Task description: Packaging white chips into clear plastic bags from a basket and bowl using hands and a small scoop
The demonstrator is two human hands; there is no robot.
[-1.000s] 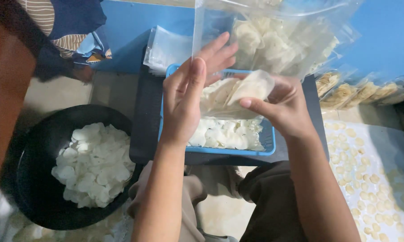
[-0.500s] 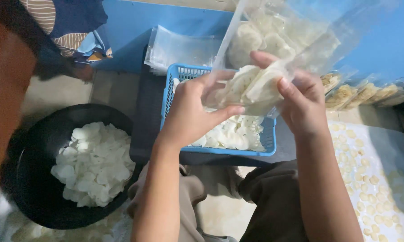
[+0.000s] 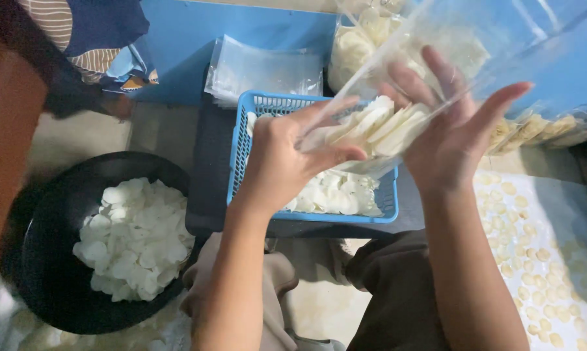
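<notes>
At far left we see a round black bowl [image 3: 53, 273] of white chips. Our left hand [image 3: 283, 162] closes its fingers on a clear plastic bag of white chips [image 3: 387, 120], held above a blue plastic basket [image 3: 241, 156]. Our right hand [image 3: 453, 133] props the bag from behind, fingers spread open.

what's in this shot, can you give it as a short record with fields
left hand: left hand grips the lower end of the clear plastic bag
right hand: right hand flat against the bag's side, fingers spread
bag contents: white chips stacked at the bottom
below the hands: blue basket holding more white chips
left of basket: black bowl heaped with chips
behind basket: pile of empty clear bags
right: chips spread on a sheet
</notes>
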